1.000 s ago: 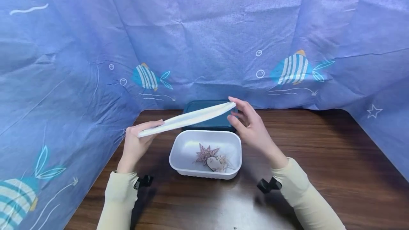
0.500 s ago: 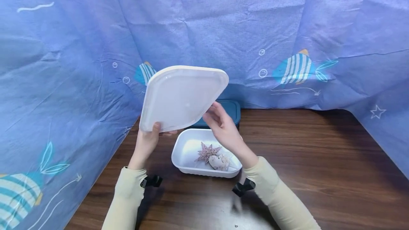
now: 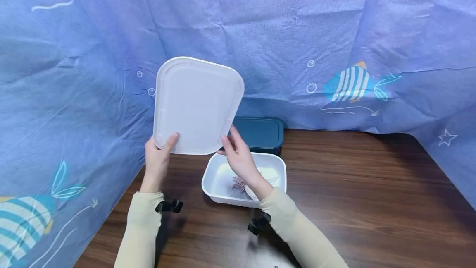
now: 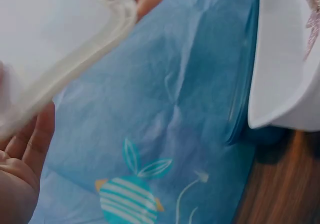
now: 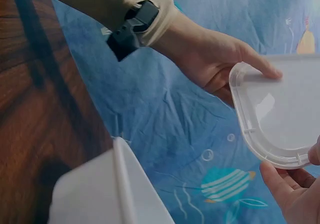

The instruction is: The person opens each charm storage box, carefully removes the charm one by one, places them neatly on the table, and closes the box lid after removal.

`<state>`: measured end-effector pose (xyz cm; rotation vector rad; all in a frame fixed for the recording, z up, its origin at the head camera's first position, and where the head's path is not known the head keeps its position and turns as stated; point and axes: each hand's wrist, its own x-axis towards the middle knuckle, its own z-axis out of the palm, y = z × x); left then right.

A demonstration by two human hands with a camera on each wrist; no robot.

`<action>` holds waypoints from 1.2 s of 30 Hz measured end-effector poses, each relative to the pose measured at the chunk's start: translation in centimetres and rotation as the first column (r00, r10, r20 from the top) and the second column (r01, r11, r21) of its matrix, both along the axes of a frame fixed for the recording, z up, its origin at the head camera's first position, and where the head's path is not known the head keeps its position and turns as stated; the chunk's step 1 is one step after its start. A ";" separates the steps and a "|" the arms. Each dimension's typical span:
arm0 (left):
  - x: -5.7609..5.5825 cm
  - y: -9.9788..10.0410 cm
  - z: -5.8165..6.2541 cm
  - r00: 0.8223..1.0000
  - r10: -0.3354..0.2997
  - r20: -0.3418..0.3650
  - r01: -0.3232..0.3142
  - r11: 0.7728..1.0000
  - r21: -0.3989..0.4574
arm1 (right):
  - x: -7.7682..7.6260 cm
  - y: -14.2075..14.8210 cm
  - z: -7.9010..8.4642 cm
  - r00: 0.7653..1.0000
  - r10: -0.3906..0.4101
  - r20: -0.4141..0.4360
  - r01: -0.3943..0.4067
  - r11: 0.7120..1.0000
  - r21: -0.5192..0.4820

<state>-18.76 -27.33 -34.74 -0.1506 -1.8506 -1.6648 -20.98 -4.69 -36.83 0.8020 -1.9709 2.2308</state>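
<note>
A white rectangular plastic lid [image 3: 198,106] stands raised, its broad face toward me. My left hand [image 3: 158,158] grips its lower left corner, thumb on the face and fingers behind. At the lower right corner my right hand [image 3: 239,156] pinches the edge; the right wrist view shows that thumb over the rim and fingers [image 5: 287,176] underneath. Below is an uncovered white container [image 3: 207,181]. Inside it lie a pinkish spiky star-shaped piece [image 3: 239,183] and a pale rounded piece [image 3: 251,194], both partly hidden by my right forearm.
Behind the white container sits a dark teal lidded box [image 3: 260,133], partly covered by the lid. Brown wood tabletop [image 3: 353,193] extends to the right. A blue fish-print cloth [image 3: 290,32] hangs at the back and sides.
The lid has turned from nearly edge-on to broad face toward me and has moved up and left. My right hand has shifted left across the container and now pinches the lid's lower right corner.
</note>
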 end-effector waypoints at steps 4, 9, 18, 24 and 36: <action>-0.1 -1.0 0.6 0.998 -0.011 -0.069 0.016 0.997 0.075 | 0.6 -1.3 0.3 0.999 0.014 0.037 -0.013 1.000 -0.011; -0.4 -2.3 0.6 0.996 0.025 -0.088 -0.017 0.995 0.094 | 0.4 -3.6 -1.2 0.998 0.000 0.056 0.002 0.999 -0.038; -1.2 -5.5 -0.5 0.990 0.137 -0.023 -0.137 0.991 -0.001 | 1.2 -6.8 -3.4 0.994 -0.023 0.110 0.024 1.000 -0.008; -2.0 -6.6 -2.2 0.981 0.182 0.074 -0.179 0.983 -0.047 | 2.5 -8.3 -5.0 0.992 -0.056 0.117 0.039 0.989 0.142; -3.5 -8.3 -4.4 0.949 0.197 0.246 -0.188 0.980 -0.060 | 3.9 -9.8 -5.8 0.972 0.087 0.217 -0.109 0.990 0.088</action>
